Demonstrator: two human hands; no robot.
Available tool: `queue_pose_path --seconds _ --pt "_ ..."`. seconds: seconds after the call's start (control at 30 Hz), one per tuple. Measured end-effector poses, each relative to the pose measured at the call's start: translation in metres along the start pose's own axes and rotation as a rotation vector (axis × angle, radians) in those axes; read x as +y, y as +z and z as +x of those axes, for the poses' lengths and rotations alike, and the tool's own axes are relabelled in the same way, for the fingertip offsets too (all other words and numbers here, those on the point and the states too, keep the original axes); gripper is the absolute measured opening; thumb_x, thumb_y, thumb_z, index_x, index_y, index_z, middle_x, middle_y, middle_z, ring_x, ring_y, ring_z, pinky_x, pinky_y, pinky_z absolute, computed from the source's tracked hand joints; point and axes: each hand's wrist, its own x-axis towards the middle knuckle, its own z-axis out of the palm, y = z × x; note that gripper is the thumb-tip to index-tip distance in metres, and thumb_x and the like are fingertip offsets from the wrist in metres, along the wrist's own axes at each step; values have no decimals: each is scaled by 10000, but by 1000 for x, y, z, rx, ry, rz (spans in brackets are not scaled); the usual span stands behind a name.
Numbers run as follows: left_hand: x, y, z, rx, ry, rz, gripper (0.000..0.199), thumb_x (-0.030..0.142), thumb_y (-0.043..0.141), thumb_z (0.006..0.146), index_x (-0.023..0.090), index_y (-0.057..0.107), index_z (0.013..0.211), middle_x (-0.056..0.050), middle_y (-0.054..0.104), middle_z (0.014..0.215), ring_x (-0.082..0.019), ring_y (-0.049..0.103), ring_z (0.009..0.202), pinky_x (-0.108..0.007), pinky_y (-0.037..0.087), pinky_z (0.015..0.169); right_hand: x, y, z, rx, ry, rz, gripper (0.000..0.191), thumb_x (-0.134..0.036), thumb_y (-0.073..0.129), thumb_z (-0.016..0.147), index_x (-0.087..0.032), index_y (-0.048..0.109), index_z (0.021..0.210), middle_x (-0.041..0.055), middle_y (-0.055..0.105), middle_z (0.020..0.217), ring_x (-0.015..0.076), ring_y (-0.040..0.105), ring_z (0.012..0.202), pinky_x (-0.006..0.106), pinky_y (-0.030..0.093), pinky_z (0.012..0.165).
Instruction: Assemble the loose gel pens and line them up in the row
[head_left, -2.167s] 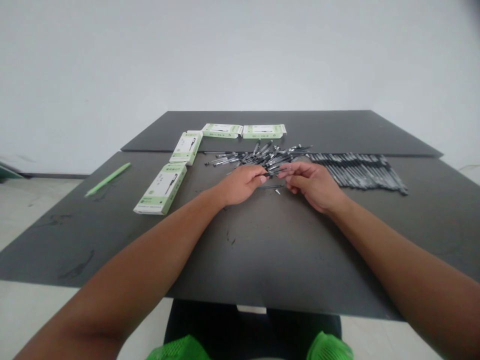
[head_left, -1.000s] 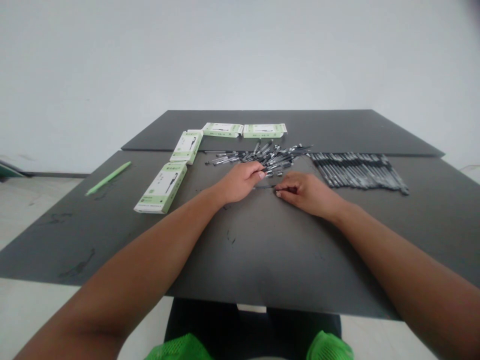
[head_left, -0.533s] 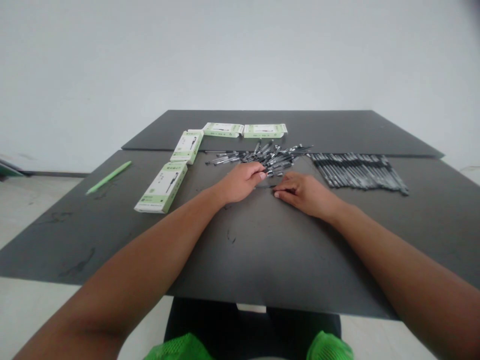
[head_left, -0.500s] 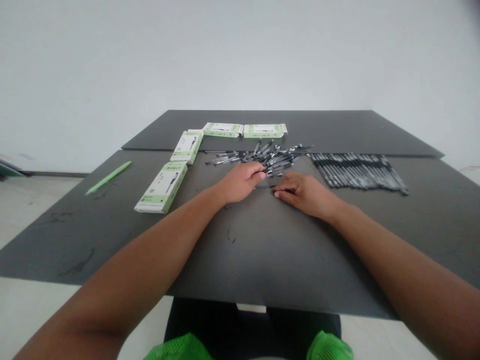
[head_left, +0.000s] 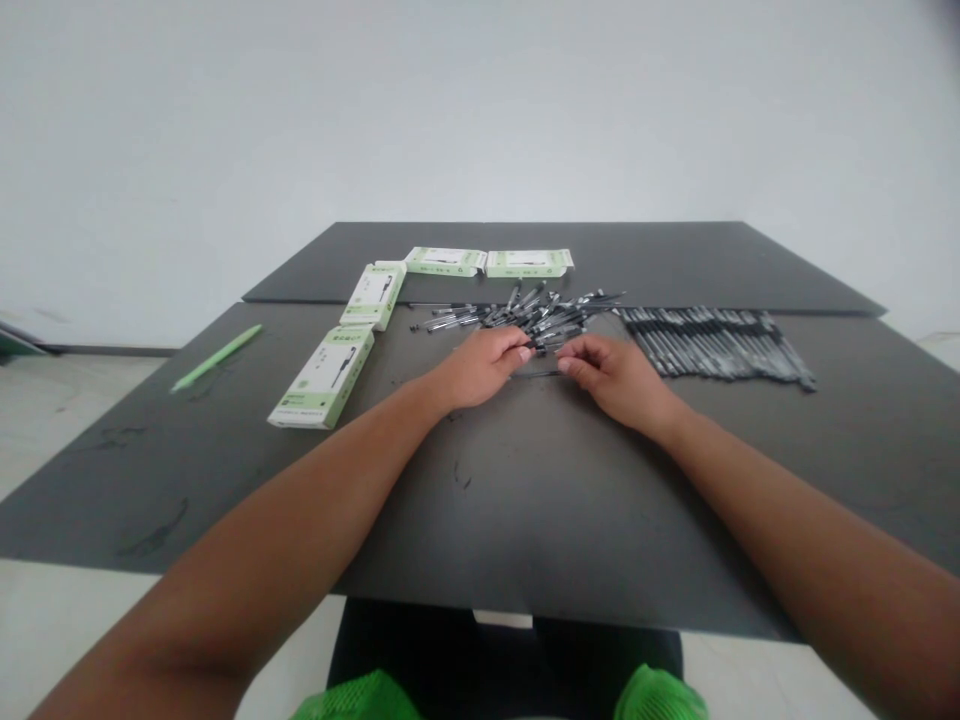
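Note:
A loose heap of black-and-clear pens [head_left: 551, 310] lies crosswise at the middle of the table. My left hand [head_left: 486, 366] is closed at the near side of this heap, with the dark end of a pen showing past its thumb and index finger. To its right, my right hand [head_left: 619, 380] has thumb and index finger pinched at the end of a thin dark pen [head_left: 536, 374] low over the tabletop. This pen's left end runs under my left hand, partly hidden. Beyond my right hand, a neat row of pens [head_left: 712, 345] lies side by side.
Two pale green-and-white pen boxes [head_left: 326, 375] [head_left: 373, 295] lie on the left, and two more boxes [head_left: 446, 260] [head_left: 529, 262] lie behind the heap. A light green pen-shaped item [head_left: 217, 357] rests at far left. A seam crosses the dark table [head_left: 480, 520].
My right hand has shifted slightly right and up, its fingers lifting a little. More of the thin dark pen shows between the hands. My left hand has barely moved.

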Motion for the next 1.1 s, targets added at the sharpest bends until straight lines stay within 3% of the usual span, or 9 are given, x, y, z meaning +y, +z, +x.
queue_pose_path --seconds 0.17,0.37,1.1 --pt "1 0 0 -20 17 11 279 373 513 1085 190 723 1069 -42 735 966 -205 660 906 -338 484 846 2 3 2 107 148 284 262 -435 794 922 -204 798 1046 3 668 734 157 538 619 316 448 591" --pt "5 -1 0 -55 50 28 258 353 522 1079 197 714 1006 -43 732 952 -214 665 917 -350 497 865 0 5 4 145 199 459 372 -466 901 824 -195 789 1053 -4 661 742 137 549 606 298 469 562" --pt "4 -2 0 -95 123 48 259 313 535 1084 180 748 1022 -62 756 972 -210 679 923 -339 487 855 -1 6 3 91 173 387 408 -533 919 821 -199 775 1005 23 687 797 148 548 623 311 460 557"
